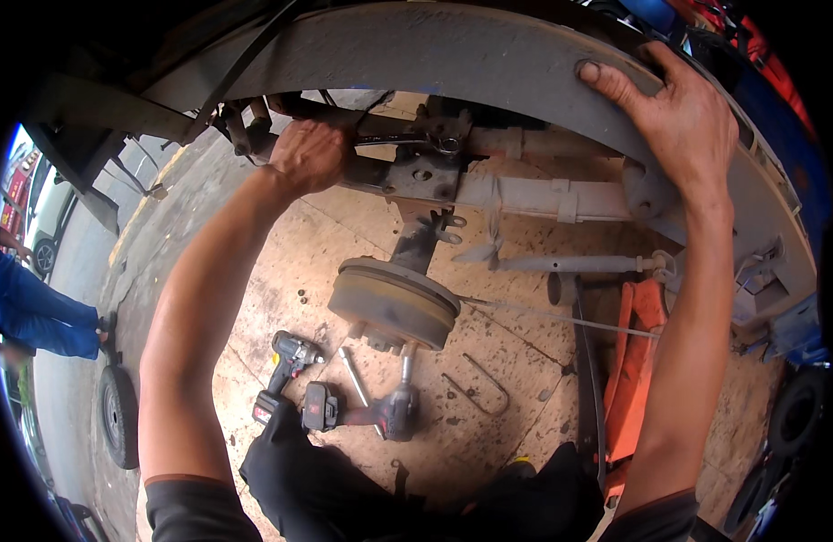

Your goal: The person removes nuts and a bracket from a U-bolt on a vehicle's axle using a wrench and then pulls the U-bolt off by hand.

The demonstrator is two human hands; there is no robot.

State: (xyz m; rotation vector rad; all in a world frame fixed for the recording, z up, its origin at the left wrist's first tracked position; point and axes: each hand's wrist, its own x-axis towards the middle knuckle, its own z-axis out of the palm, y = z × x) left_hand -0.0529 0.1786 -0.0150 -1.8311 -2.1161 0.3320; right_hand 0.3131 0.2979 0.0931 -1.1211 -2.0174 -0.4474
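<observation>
My left hand [310, 155] is closed in a fist around the handle of a wrench [387, 140]. The wrench's ring end sits at the dark spring plate [423, 173] where the leaf spring [534, 194] meets the axle. Up at the right, my right hand [692, 122] grips the edge of the grey chassis rail [416, 50], its thumb on the rail's face and its fingers partly hidden over the top. Below the plate hangs a round brake drum [394, 303] on the axle end.
On the stained floor lie a cordless impact driver [288, 361], a larger impact wrench [380, 414], a metal bar [354, 375] and a U-bolt [488, 388]. An orange jack [635, 361] stands at the right. A person [41, 303] and a tyre [118, 417] are at the left.
</observation>
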